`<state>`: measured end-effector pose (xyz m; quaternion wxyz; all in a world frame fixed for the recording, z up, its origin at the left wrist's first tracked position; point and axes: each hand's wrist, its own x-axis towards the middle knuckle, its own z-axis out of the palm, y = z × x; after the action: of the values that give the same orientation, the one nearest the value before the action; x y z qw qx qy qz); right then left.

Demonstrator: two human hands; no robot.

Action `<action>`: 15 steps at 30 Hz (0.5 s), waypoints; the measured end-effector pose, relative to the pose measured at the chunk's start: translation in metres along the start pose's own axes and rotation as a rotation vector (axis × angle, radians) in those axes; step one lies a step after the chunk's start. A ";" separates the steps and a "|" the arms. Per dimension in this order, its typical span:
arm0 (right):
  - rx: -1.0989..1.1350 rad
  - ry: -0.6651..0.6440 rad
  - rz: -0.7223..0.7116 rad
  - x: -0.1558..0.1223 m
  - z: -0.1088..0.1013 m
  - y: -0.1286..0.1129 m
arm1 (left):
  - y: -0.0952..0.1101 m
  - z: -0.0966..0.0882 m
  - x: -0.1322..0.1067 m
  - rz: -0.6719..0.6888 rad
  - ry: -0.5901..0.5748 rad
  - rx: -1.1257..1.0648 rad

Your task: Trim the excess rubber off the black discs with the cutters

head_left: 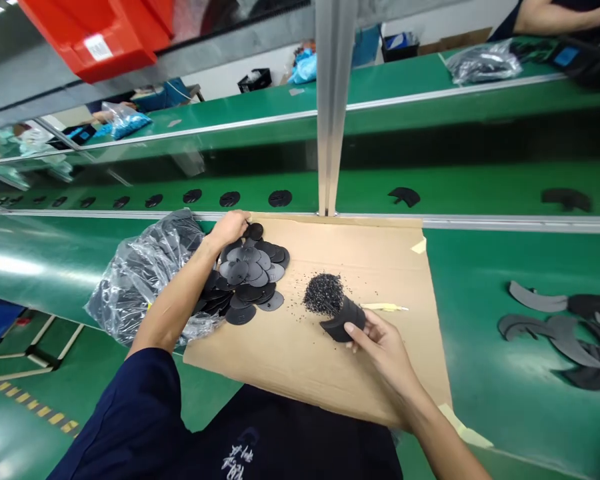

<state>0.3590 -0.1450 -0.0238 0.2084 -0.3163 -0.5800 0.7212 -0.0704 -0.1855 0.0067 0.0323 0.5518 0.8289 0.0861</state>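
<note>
My right hand [380,340] is closed around a curved black plastic piece [344,321], thumb on its near side. Against that piece's far left edge lies a heap of small black bits [324,293], with loose ones scattered around it. My left hand [231,228] reaches to the far edge of a pile of flat black discs [253,270]. Its fingers are curled and pressed together beside a small round black disc [254,231]; whatever they hold is hidden. A thin yellow tool [385,307] lies just beyond my right hand. Brown cardboard [290,360] is under all this.
A clear plastic bag of black parts [140,273] lies under my left forearm. Curved black pieces [565,333] are on the right. Beyond a metal post [330,107], black discs [280,198] line the green belt. A co-worker's arm [555,17] shows at the top right.
</note>
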 end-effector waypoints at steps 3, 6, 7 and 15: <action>0.095 0.012 0.037 -0.001 0.005 -0.002 | 0.027 -0.013 -0.025 0.063 0.103 -0.086; 0.182 0.000 0.067 0.001 0.011 -0.003 | 0.077 -0.023 -0.070 0.355 0.289 -0.421; 0.210 -0.020 0.075 0.003 0.013 -0.003 | 0.096 -0.023 -0.087 0.457 0.283 -0.510; 0.322 -0.148 0.140 0.006 0.021 -0.014 | 0.167 0.017 -0.137 0.624 0.102 -0.819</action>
<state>0.3393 -0.1526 -0.0092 0.1623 -0.2644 -0.4472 0.8389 0.1373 -0.2467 0.0143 0.1779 0.7098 0.5237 0.4361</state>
